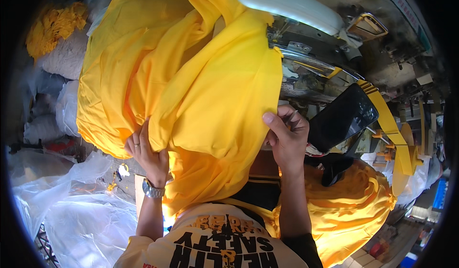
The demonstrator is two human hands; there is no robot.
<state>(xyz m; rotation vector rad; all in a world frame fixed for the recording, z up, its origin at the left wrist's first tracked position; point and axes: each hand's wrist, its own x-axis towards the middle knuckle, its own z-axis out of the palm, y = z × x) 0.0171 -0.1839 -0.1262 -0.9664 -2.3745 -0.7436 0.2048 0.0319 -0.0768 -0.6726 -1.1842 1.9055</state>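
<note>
We are positioning the yellow cloth (210,91) at the sewing machine (311,62): our left hand (148,153) pinches its lower fold, our right hand (286,136) grips its edge. Next, we judge, that edge needs aligning.

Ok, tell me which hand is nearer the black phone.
Right. The right hand pinches the yellow fabric edge right beside the black phone. The left hand grips the fabric on its far side, well away from the phone.
</note>
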